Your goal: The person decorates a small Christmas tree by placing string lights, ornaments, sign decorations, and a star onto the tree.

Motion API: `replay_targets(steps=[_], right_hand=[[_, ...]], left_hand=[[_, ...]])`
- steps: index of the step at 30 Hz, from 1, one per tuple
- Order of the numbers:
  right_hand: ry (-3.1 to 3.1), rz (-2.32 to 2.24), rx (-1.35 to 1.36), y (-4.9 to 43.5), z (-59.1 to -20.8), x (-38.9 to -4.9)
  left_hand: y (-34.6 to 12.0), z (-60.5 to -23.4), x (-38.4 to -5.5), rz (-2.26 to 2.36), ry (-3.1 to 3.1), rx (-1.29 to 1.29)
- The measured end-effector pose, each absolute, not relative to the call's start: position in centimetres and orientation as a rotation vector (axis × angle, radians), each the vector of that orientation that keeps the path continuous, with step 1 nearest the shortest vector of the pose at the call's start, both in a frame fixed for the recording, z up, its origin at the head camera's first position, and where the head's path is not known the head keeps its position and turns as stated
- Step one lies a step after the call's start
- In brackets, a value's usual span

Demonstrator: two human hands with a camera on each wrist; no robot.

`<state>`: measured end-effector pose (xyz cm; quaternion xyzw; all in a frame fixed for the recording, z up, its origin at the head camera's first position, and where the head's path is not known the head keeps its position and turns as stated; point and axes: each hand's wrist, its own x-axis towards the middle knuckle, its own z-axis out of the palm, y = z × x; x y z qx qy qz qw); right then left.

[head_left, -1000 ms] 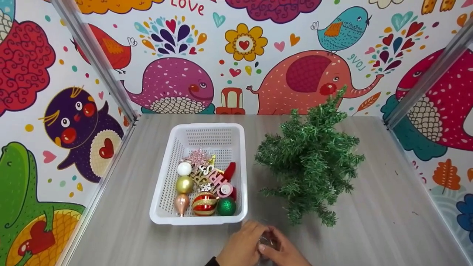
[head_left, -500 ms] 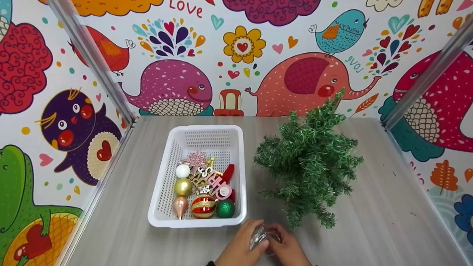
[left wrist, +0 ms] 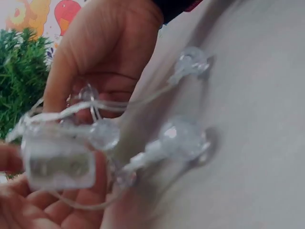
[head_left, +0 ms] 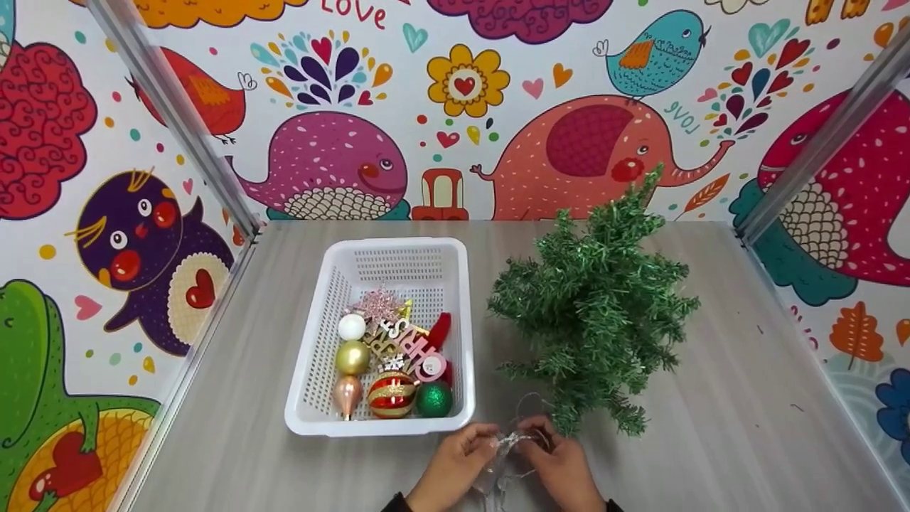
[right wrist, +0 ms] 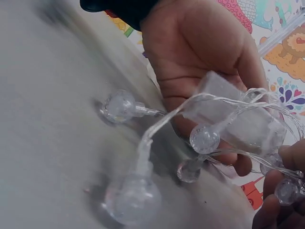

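The left hand (head_left: 456, 461) and the right hand (head_left: 561, 462) both grip the lights (head_left: 509, 441) between them; the tree (head_left: 597, 306) stands beyond the right hand.

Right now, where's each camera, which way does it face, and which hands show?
Head: worn on the head, facing forward and down at basket, tree, left hand and right hand.
Left wrist: worn there, facing string lights, tree behind; both hands show.
Right wrist: worn there, facing lights, patterned wall behind; both hands show.
Both wrist views share lights and a clear box.
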<state>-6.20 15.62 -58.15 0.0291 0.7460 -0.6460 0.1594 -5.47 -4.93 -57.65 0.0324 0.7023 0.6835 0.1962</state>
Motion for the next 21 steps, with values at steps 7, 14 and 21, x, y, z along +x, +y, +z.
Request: replay_targets(steps=[7,14,21], right_hand=[[2.157,-1.825,-0.012,16.0,-58.2,-6.4],[2.235,-1.735,-0.166,17.8,-58.1,-6.7],[2.297,-1.730,-0.402,21.2,-57.9,-6.8]], left_hand=[[-4.9,-57.8,-5.1,1.830,2.033,0.190],[-5.2,-56.8,-5.0,1.765,2.164,0.184],[-6.0,-54.7,-3.5,1.596,2.375,0.218]])
